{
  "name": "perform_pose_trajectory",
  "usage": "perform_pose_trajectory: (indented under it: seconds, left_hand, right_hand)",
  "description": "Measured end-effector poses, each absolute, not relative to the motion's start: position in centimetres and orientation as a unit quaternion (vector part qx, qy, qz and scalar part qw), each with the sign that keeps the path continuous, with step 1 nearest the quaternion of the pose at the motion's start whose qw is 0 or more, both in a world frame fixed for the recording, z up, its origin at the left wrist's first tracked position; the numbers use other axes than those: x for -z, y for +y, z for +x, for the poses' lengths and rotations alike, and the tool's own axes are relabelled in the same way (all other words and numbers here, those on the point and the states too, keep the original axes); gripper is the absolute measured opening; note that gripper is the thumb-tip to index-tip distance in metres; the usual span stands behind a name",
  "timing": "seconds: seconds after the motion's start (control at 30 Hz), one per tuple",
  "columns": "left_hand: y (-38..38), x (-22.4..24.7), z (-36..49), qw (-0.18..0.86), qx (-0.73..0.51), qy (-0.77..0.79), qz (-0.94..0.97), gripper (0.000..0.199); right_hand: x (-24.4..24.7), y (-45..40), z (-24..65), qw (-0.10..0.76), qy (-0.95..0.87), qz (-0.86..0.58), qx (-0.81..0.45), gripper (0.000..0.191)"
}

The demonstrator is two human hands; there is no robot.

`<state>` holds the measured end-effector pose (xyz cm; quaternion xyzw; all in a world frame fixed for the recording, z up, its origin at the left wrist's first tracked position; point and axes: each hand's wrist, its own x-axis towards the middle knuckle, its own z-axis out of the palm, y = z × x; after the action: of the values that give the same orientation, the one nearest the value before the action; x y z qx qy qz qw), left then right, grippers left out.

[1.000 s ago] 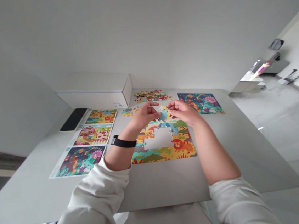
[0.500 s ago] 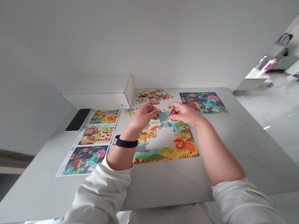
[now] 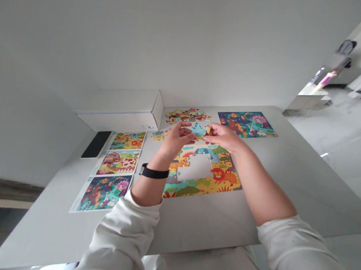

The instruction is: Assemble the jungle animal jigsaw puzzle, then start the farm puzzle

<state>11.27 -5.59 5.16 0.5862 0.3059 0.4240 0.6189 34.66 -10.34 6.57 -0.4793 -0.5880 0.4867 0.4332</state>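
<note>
Above the far edge of a partly assembled jigsaw puzzle (image 3: 194, 189), a light-blue and yellow puzzle piece (image 3: 199, 131) is held up between both hands. My left hand (image 3: 179, 138), with a black band on its wrist, pinches the piece's left side. My right hand (image 3: 221, 136) grips its right side with thumb and fingers. Whether it is one piece or two joined ones, I cannot tell. The jigsaw shows lions, trees and other animals, with an irregular gap in its middle where the white table shows. Beyond my left hand lie a few loose yellow-blue pieces (image 3: 157, 136).
A heap of loose pieces (image 3: 187, 115) lies near the wall. At the back right is an assembled dark forest puzzle (image 3: 248, 124). A sheet with three pictures (image 3: 117, 163), a black phone (image 3: 96, 144) and a white box (image 3: 118, 117) occupy the left of the white table (image 3: 210, 219).
The piece has been tilted, so its light-blue face now catches more light, and it sits slightly higher. Both hands keep hold of it. The camera view has shifted slightly.
</note>
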Motion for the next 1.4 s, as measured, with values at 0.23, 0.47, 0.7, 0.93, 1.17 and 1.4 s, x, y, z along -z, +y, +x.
perform_pose_trajectory:
  seconds: [0.23,0.47,0.7,0.93,1.17,1.4]
  left_hand:
    - [-5.1,-5.5,10.8,0.601,-0.441,0.317,0.587,0.041]
    - [-5.0,-5.1,11.1,0.557,-0.403,0.312,0.656,0.028]
    - [-5.7,-5.7,10.6,0.371,-0.361,0.375,0.769,0.012]
    - [-6.1,-5.6,9.3,0.148,-0.323,0.278,0.893,0.049]
    - [-6.9,-5.0,10.3,0.112,-0.269,0.234,0.928,0.043]
    - [-7.3,-4.5,10.5,0.098,-0.246,0.237,0.935,0.04]
  right_hand:
    - [-7.5,-10.9,34.8,0.42,-0.588,-0.491,-0.486,0.043]
    - [-7.1,-10.5,34.8,0.424,-0.6,-0.504,-0.453,0.036]
    - [-6.1,-10.0,35.2,0.401,-0.607,-0.517,-0.45,0.033]
    - [-6.0,-9.8,35.6,0.364,-0.558,-0.585,-0.463,0.02]
    - [-5.9,-9.7,36.0,0.358,-0.509,-0.598,-0.505,0.013]
    - [-5.0,-9.4,36.4,0.323,-0.535,-0.604,-0.494,0.011]
